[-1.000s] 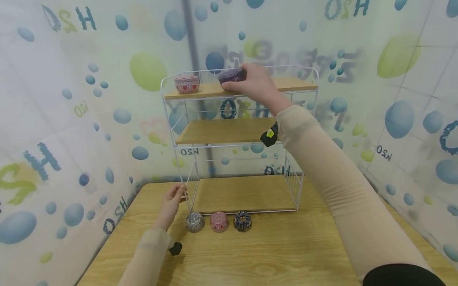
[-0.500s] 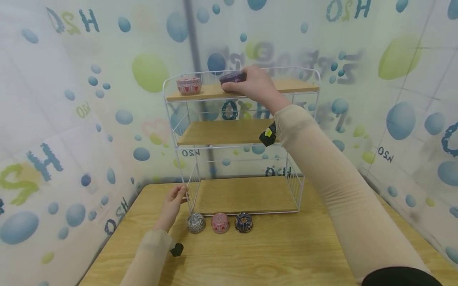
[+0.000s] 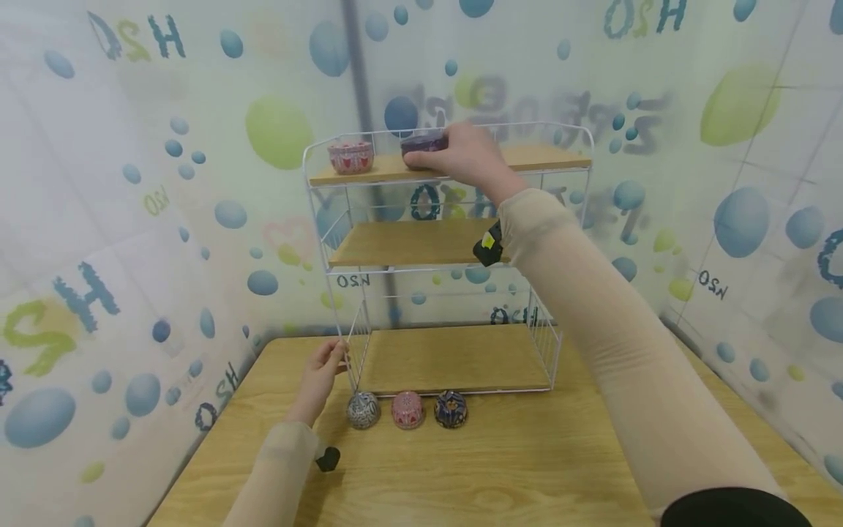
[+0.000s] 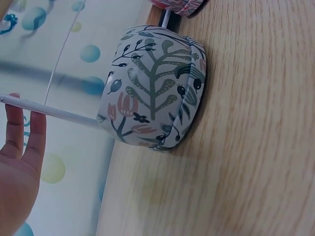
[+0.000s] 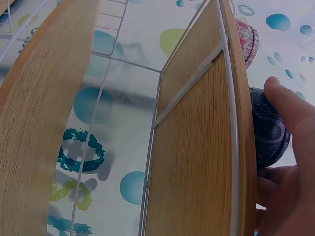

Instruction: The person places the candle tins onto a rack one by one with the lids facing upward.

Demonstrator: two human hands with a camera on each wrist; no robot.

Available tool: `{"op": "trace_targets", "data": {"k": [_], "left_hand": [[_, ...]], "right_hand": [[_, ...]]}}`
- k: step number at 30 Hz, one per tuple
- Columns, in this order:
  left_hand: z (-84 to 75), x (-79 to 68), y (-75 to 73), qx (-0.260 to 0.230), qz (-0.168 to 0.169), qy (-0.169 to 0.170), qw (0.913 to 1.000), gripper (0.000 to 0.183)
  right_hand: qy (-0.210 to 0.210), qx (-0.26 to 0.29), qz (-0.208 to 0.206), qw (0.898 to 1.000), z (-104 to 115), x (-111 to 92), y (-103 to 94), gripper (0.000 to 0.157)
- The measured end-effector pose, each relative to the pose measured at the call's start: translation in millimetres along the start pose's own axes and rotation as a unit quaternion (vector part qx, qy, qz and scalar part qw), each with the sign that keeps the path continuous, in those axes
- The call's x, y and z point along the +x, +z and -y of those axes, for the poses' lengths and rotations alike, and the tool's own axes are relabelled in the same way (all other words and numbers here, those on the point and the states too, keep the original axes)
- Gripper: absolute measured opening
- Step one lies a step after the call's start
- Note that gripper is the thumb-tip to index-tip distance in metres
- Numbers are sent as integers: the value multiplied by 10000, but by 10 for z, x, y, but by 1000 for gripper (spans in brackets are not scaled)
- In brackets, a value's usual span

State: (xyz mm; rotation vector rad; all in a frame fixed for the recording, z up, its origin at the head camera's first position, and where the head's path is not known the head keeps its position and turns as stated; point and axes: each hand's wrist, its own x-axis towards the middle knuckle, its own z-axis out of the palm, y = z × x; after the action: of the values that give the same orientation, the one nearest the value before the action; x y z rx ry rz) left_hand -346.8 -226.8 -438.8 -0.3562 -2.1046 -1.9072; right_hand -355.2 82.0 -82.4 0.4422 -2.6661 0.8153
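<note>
A white wire rack with wooden shelves (image 3: 408, 243) stands on the wooden table. On its top shelf my right hand (image 3: 476, 159) holds a small dark purple-blue patterned tin (image 5: 268, 130), thumb in front. In the right wrist view the tin sits at the board's surface. Left of it stands a pink tin with red hearts (image 3: 351, 157). Low at the rack's left side, my left hand (image 3: 320, 377) grips the white wire post (image 4: 64, 114). Beside that hand lies a white tin with a leaf pattern (image 4: 152, 88).
In front of the rack, a second pink tin (image 3: 407, 410) and a navy patterned tin (image 3: 451, 409) line up to the right of the leaf-pattern tin on the table (image 3: 527, 461). A printed curtain (image 3: 217, 132) hangs close behind and at both sides.
The dark tin in my right hand has come down slightly, from tilted to level on the top shelf. My left hand stays at the post. The head view has shifted a little.
</note>
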Motion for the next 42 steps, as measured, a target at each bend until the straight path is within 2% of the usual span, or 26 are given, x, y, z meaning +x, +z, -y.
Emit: {"op": "trace_targets", "data": {"k": [7,14,30,33,37,40,42], "left_hand": [[21,-28,13,38,-7,-55,10000,25],[31,-30,15,-80,19,-187,9998,20],[29,-3,11,-105,-16,-57,9999,26],[-80,-37,19,-129,66,-144,9998,23],[-86,-34,15,-154,73,-230,9996,21],[17,4,0,-197,7,-128,9997,22],[15,8,0,-172,-1,-35,9998,23]], "right_hand": [[136,-156,106,9997,29,32,67,66],[62,-341,119,9993,64,43,110,61],[95,-713,381,9967,167,98,135,68],[99,-737,384,9965,189,101,146,65],[85,-770,387,9962,206,107,163,62],[118,-801,404,9959,211,122,162,63],[124,-835,418,9956,216,128,154,65]]}}
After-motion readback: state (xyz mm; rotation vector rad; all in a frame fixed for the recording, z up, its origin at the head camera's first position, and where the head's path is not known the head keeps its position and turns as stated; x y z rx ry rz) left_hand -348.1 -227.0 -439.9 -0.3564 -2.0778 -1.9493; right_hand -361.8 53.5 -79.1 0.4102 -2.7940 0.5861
